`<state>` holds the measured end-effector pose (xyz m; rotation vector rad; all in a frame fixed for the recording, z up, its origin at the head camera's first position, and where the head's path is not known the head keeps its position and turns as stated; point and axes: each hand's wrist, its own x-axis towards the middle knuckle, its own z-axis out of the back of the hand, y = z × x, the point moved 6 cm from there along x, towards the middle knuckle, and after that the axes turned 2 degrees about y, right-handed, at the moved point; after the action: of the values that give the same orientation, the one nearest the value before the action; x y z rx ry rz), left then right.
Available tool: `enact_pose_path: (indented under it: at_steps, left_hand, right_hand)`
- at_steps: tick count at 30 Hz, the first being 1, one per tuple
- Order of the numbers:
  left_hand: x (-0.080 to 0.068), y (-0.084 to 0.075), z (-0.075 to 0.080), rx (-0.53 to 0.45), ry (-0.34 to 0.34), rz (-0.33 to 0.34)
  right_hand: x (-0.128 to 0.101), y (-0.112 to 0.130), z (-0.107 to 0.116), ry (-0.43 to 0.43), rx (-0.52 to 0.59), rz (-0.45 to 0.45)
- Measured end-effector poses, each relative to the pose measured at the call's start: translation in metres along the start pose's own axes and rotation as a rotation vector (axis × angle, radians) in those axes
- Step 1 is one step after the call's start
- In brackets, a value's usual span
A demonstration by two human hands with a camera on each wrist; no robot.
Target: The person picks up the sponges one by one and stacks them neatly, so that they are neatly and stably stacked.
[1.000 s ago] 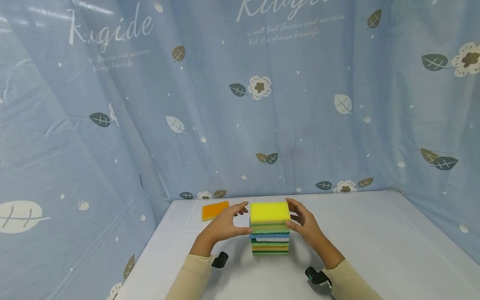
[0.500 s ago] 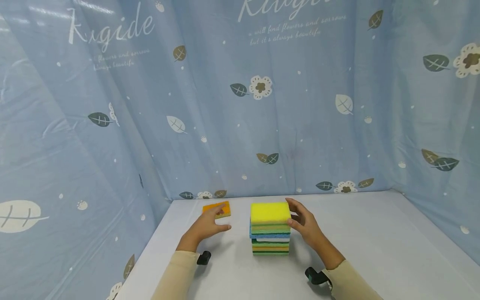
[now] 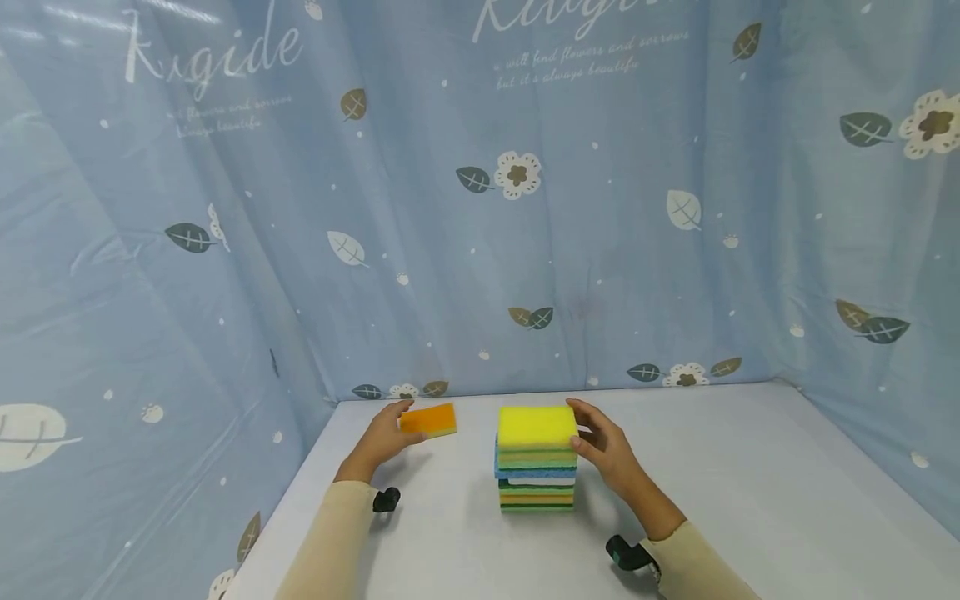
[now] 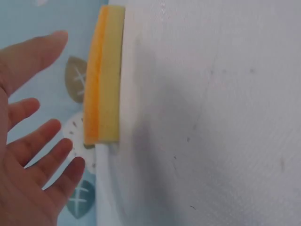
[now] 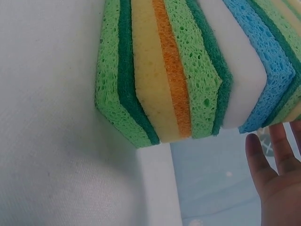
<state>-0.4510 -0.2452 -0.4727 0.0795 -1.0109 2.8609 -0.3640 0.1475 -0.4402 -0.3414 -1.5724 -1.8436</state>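
Centrally, on the white worktop [image 3: 712, 467], a stack [image 3: 536, 460] of sponges stands upright; its layers, seen from the right wrist, run green, yellow-orange, green, white and blue, and a yellow sponge [image 3: 537, 425] lies on top. Right hand [image 3: 603, 446]: placed at the stack's right side near the top, fingers lightly bent beside the upper layers. In the right-wrist view the fingers [image 5: 275, 162] appear straight and apart from the sponge edges, so the grip is open and holds nothing; whether any fingertip touches the stack cannot be told. Left hand [image 3: 382, 435]: reached out to the far left part of the worktop, at the near-left edge of an orange sponge [image 3: 428, 419] that lies flat, well apart from the stack and near the curtain [image 3: 300, 208]. In the left-wrist view the palm is spread, with fingers [image 4: 35, 143] straight and fanned just beside the orange sponge [image 4: 103, 75], a gap showing between them; this grip too is open and empty. The orange sponge shows an orange face over a yellow layer. Both sleeves are cream. A blue curtain printed with leaves and flowers encloses the worktop at the back and on both sides.
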Motion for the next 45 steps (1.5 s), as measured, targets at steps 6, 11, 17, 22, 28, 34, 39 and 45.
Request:
enact_pose_path:
  at_steps: [6,11,17,22,28,34,39,45]
  left_hand:
    - [0.006,0.019,0.005,-0.037,-0.004,0.069]
    - [0.008,0.020,0.001,-0.045,0.013,0.076]
    - [0.013,0.019,-0.004,-0.004,0.007,0.043]
    - [0.013,0.020,-0.004,-0.004,0.007,0.071]
    - [0.015,0.024,-0.005,-0.032,0.011,0.089]
    - [0.019,0.032,-0.008,-0.031,0.014,0.091]
    - [0.017,0.036,-0.011,-0.038,0.034,0.111]
    - [0.013,0.034,-0.010,-0.035,0.033,0.144]
  right_hand:
    - [0.002,-0.001,-0.002,0.004,-0.009,-0.011]
    - [0.003,-0.001,-0.004,0.013,-0.005,-0.013]
    - [0.004,0.001,-0.003,0.015,0.011,-0.017]
    - [0.002,-0.001,-0.004,0.013,0.005,-0.022]
    - [0.002,0.002,-0.002,0.017,-0.005,-0.009]
    - [0.001,0.004,-0.001,0.016,-0.005,-0.010]
    - [0.003,0.010,-0.003,0.032,-0.006,0.006]
    - [0.003,0.011,-0.002,0.033,-0.007,0.006]
